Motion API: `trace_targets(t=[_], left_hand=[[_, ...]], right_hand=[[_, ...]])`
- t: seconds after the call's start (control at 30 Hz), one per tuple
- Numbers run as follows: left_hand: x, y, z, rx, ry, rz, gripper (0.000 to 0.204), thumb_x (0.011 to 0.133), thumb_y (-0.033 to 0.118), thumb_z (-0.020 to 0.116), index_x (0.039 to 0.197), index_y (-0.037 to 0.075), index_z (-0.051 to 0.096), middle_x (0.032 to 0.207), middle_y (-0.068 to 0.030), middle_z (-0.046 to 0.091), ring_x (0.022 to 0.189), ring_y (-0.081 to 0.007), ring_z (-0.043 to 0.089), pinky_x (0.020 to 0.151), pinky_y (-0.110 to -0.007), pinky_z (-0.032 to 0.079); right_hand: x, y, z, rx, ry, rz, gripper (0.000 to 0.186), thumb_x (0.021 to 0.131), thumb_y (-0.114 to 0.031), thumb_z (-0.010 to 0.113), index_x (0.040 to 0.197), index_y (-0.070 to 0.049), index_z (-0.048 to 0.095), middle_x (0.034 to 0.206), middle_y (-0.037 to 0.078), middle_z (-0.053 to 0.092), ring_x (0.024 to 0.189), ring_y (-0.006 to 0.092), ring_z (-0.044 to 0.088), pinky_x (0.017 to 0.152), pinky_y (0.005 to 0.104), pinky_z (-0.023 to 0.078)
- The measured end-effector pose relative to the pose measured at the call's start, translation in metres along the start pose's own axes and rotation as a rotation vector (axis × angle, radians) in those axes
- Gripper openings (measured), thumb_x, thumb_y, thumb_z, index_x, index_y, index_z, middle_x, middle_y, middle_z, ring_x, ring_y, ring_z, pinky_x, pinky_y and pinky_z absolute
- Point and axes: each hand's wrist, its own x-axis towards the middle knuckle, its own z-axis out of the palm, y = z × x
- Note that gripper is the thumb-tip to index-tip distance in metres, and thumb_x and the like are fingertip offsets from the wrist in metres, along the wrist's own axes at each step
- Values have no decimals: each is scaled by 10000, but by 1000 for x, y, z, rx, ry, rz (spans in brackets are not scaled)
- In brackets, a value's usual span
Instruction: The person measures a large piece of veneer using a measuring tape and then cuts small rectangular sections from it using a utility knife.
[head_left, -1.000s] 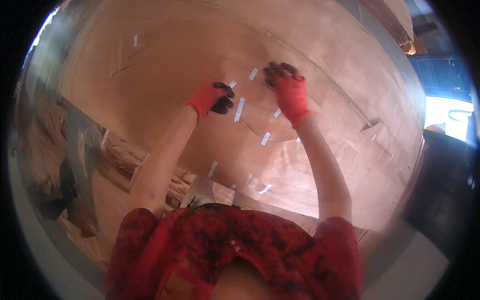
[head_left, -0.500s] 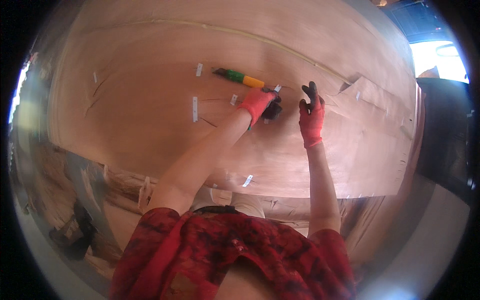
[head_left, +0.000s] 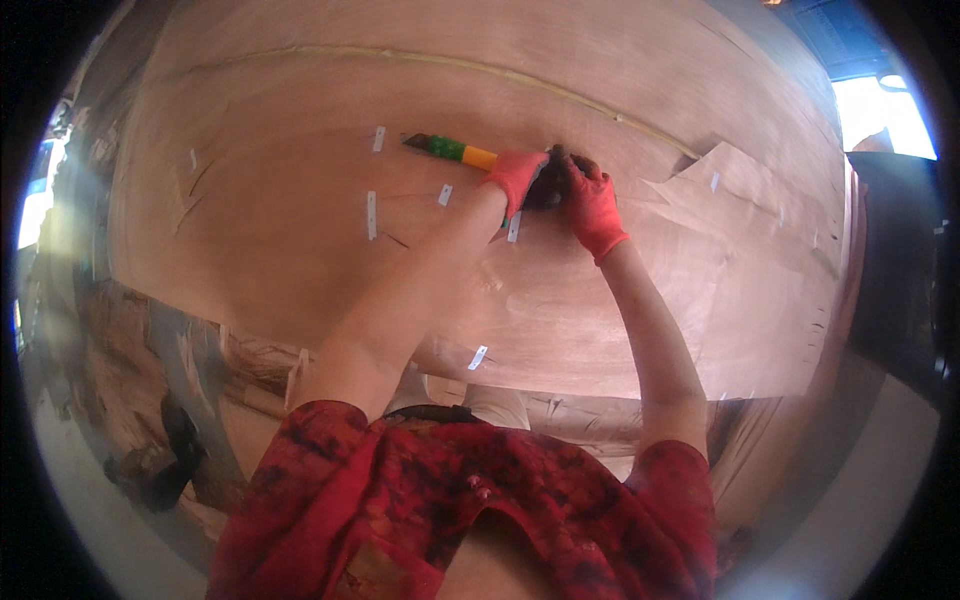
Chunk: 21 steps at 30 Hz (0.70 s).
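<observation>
Currently both arms are stretched forward over a big sheet of reddish wood veneer point(head_left: 300, 250), bare forearms, red gloves with dark palms. Left hand point(head_left: 515, 177) is closed around the handle of a utility knife point(head_left: 455, 151), green and yellow-orange body, the dark tip pointing away to the left and lying on or just above the sheet; can't tell which. Right hand point(head_left: 588, 200) sits just beside the left, fingers curled down onto the veneer, touching or nearly touching the left glove at a dark spot between them; what's in that spot is too small to make out, so can't tell whether the right hand grips anything. Wrists converge, elbows apart, so the arms form a narrow V. Short white tape strips point(head_left: 371, 214) are stuck across splits in the sheet near the knife, one right under the left wrist. A long pale seam point(head_left: 420, 62) curves across the far side of the sheet. An overlapping veneer piece point(head_left: 760, 190) with a ragged edge lies to the right.
</observation>
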Motion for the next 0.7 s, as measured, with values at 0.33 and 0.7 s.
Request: trace_targets(t=[0.33, 0.7], left_hand=[[-222, 8, -73, 133, 460, 164, 300, 1001, 268, 604, 1113, -7, 647, 886, -153, 721, 727, -260, 717, 660, -378, 576], [-231, -96, -201, 1174, 930, 173, 633, 983, 324, 571, 1516, 36, 390, 1605, -203, 333, 1496, -405, 268, 1236, -562, 137]], right_hand=[[-1, -30, -24, -330, -76, -265, 492, 897, -109, 597, 1380, -199, 592, 1462, 42, 563, 1314, 315, 512, 945, 473, 459], [59, -120, 42, -332, 62, -319, 483, 885, -160, 615, 1364, -134, 559, 1285, 70, 645, 1114, 333, 621, 909, 452, 517]])
